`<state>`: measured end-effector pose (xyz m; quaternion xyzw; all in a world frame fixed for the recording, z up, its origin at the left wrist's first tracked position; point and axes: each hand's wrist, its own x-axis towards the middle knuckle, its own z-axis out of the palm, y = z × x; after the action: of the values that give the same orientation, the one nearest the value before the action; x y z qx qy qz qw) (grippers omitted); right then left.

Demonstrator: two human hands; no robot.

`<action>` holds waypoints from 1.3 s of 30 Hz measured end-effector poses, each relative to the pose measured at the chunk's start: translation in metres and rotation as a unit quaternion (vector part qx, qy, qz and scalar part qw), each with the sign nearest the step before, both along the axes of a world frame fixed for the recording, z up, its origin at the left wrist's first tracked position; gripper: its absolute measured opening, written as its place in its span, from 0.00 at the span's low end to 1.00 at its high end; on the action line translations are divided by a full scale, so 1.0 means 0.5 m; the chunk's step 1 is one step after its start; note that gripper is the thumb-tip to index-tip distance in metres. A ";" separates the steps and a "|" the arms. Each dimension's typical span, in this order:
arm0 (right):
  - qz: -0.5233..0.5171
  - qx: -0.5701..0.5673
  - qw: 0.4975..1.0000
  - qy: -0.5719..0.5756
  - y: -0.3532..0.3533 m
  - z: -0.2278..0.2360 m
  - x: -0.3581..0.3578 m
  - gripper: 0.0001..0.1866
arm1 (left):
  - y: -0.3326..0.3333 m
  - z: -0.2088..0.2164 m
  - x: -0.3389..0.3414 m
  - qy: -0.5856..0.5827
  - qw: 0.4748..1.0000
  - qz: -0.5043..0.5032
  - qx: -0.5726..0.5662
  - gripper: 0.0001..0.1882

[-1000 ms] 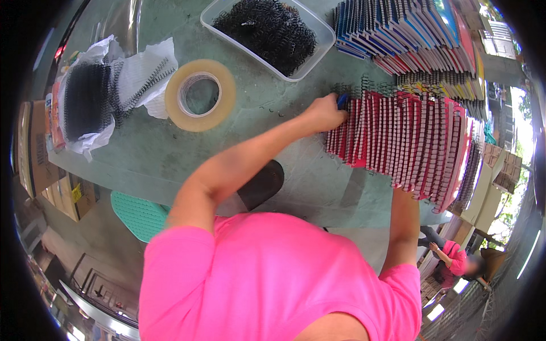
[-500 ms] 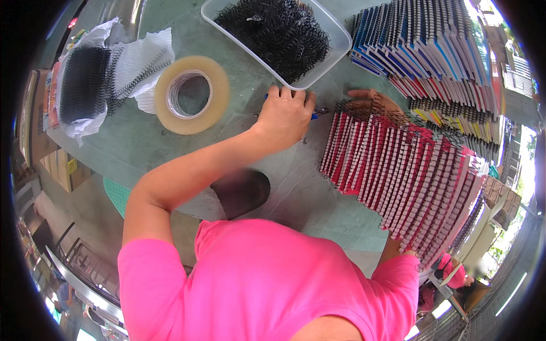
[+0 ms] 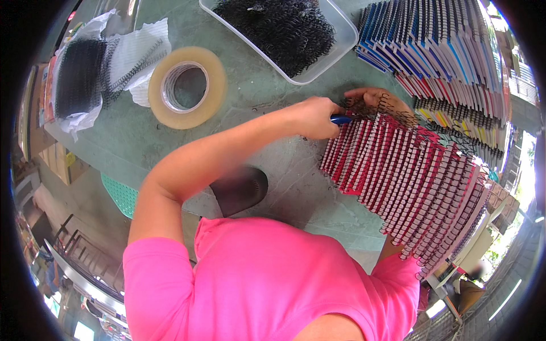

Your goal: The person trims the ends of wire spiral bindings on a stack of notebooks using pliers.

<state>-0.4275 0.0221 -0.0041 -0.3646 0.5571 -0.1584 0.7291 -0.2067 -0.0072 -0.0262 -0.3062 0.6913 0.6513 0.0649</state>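
Observation:
A long row of spiral notebooks (image 3: 392, 165) with pink-red covers and dark coils stands on the right of the table, overlapping and leaning. My left hand (image 3: 315, 118) is at the row's far left end, closed on a blue-handled hand tool (image 3: 341, 120); the tool's head is hidden among the coils. My right hand (image 3: 389, 105) curls around the far end of the row, its fingers reaching past the loose coil ends. The row covers most of my right forearm.
A clear plastic tub (image 3: 340, 42) of black coils (image 3: 278, 34) stands at the back. To its right are stacked notebooks (image 3: 432, 45) in blue, red and yellow. Left lie a large tape roll (image 3: 156, 91) and more coils (image 3: 79, 79) on white paper. A dark object (image 3: 242, 190) lies near me.
My left hand has moved right with the blue-handled tool, from below the tub to the coil ends of the pink-red notebooks. My right hand has stayed at the row's far end.

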 end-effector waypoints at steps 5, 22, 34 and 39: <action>0.074 -0.005 0.997 -0.009 -0.007 -0.030 -0.029 0.24 | 0.004 -0.012 0.034 -0.084 0.924 -0.060 -0.368 0.21; 0.086 -0.031 0.996 0.005 -0.004 -0.049 -0.025 0.19 | 0.043 -0.053 0.058 -0.035 0.791 -0.048 -0.609 0.23; 0.162 -0.057 0.984 -0.052 -0.015 -0.056 -0.010 0.16 | 0.039 -0.042 0.087 -0.012 0.784 -0.101 -0.613 0.13; 0.161 -0.082 0.981 -0.073 -0.019 -0.083 -0.016 0.12 | 0.036 -0.044 0.093 0.003 0.761 -0.065 -0.645 0.11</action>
<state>-0.4356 0.0128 -0.0457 -0.4952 0.4213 -0.1103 0.7518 -0.1603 0.0107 -0.0482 -0.2276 0.9666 0.0467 -0.1077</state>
